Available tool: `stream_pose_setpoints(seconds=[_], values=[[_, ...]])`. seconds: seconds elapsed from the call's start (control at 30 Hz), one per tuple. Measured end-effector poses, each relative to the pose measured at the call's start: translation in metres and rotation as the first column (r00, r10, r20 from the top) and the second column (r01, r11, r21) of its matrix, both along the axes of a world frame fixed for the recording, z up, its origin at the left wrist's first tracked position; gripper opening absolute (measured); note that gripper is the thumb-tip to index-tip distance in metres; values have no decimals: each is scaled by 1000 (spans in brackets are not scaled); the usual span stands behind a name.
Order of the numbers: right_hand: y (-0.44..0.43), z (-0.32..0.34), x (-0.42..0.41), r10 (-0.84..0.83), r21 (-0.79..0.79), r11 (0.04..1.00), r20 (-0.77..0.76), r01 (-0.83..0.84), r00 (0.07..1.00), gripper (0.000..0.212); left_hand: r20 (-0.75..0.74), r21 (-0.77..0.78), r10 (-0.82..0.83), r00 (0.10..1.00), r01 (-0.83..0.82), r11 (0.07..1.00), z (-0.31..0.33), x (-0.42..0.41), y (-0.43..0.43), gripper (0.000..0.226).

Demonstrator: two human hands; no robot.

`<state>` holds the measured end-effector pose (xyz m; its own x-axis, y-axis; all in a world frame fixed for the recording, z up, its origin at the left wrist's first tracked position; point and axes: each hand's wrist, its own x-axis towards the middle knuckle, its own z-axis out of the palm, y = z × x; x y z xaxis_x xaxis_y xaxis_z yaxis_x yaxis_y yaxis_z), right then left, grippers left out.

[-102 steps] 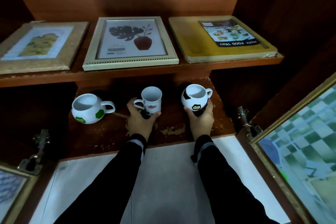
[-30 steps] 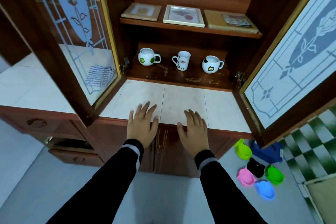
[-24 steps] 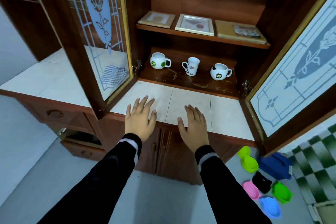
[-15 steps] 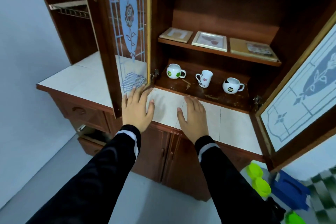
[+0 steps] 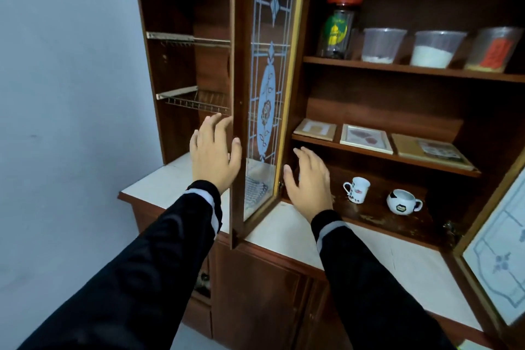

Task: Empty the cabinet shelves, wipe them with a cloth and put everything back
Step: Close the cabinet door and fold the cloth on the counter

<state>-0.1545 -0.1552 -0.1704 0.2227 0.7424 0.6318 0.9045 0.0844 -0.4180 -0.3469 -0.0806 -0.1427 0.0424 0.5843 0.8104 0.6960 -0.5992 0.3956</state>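
The person's left grip (image 5: 214, 153) is hovering empty with fingers spread just outside the open glass door (image 5: 262, 88), thumb at its edge, while the right grip (image 5: 309, 179) is hanging flat and empty before the lowest shelf (image 5: 375, 212) behind the desk (image 5: 284, 229). A red-printed mug (image 5: 357, 190) and a football mug (image 5: 403, 202) are standing on that shelf. Picture frames (image 5: 366, 138) and a tray (image 5: 426, 148) are lying on the middle shelf (image 5: 383, 155), and a jar (image 5: 339, 25) and tubs (image 5: 436, 48) are sitting higher up.
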Motion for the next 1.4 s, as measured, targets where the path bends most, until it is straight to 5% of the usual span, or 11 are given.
stream_pose_setpoints(seconds=[0.23,0.5,0.87,1.4], values=[[39,53,-39,-3,124,992,37,-2,999,43,5,-100,-233,972,233,967,53,-23,39,55],[63,113,-65,14,230,973,36,-22,999,41,-27,-43,-396,918,394,918,68,-18,56,64],[52,151,-60,-45,318,948,143,-3,989,54,-41,93,-333,942,335,937,60,14,39,65],[3,141,11,-438,435,855,312,283,843,52,-115,232,-430,895,445,865,54,86,15,55]])
